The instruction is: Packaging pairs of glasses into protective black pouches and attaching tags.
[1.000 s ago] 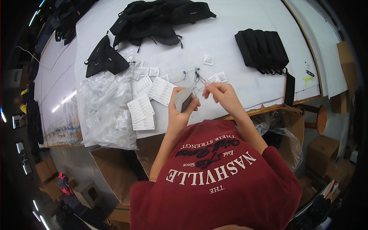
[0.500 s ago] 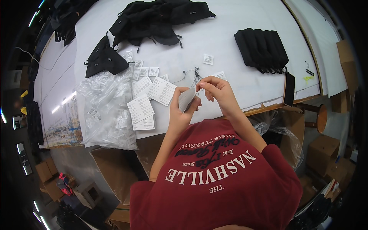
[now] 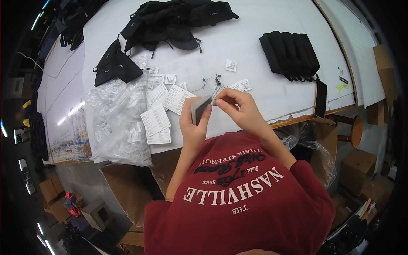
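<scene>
My left hand (image 3: 193,127) is closed around a grey-white hang tag (image 3: 199,107), held on edge above the near part of the table; whether it is one tag or a thin stack I cannot make out. My right hand (image 3: 244,112) pinches a thin dark tag string at the tag's edge. The looped strings (image 3: 218,83) run from the fingertips onto the table, with small black ends. Printed white tags (image 3: 179,100) lie fanned out left of my left hand. Small white labels (image 3: 241,85) rest just beyond my right hand.
A clear plastic bag (image 3: 117,123) of small labels spreads over the table's left part. Black fabric pieces (image 3: 165,25) are heaped at the back, with one folded piece (image 3: 117,66) nearer. Black folded items (image 3: 289,55) lie in a row at right. Cardboard boxes (image 3: 127,187) stand below the edge.
My left hand has shifted slightly left and turned the tag more on edge. My right hand has come lower and left, its fingertips now against the tag's edge.
</scene>
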`<move>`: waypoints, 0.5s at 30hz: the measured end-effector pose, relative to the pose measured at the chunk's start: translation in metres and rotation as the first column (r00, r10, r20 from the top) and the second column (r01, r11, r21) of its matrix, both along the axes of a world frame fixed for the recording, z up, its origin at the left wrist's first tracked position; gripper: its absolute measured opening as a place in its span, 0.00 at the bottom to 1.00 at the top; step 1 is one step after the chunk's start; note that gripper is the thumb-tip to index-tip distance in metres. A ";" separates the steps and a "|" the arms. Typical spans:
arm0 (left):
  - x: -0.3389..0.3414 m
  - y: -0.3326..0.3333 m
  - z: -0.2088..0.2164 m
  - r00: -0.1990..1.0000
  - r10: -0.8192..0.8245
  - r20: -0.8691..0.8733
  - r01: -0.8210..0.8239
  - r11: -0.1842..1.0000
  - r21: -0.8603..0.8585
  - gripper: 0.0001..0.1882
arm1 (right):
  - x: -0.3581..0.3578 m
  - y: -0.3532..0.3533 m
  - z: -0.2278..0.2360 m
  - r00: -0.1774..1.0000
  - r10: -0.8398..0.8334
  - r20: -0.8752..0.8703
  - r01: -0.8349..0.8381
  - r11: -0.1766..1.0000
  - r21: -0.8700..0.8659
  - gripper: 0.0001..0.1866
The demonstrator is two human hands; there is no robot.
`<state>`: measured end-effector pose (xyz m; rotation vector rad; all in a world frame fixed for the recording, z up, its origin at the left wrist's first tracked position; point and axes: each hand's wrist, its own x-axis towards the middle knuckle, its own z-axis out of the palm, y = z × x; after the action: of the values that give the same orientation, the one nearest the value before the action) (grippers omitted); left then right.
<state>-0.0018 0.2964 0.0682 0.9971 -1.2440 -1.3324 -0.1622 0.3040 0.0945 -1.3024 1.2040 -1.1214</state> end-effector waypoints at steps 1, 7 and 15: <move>0.003 0.000 0.000 0.985 0.036 0.167 -0.018 0.994 -0.109 0.09 | 0.001 0.000 0.005 0.996 0.011 -0.085 -0.011 1.000 0.003 0.07; 0.001 0.001 0.018 0.889 0.158 0.430 0.000 0.939 -0.345 0.08 | -0.002 -0.001 0.007 0.992 0.036 -0.124 -0.035 0.999 0.008 0.07; 0.005 -0.001 0.018 0.822 0.238 0.518 0.067 0.862 -0.503 0.11 | 0.005 0.001 -0.001 0.975 -0.121 -0.188 0.111 0.992 -0.064 0.05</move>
<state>0.0037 0.2958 0.0858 1.0793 -1.8510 -0.5659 -0.1568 0.3053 0.0933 -1.4216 1.4161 -1.1370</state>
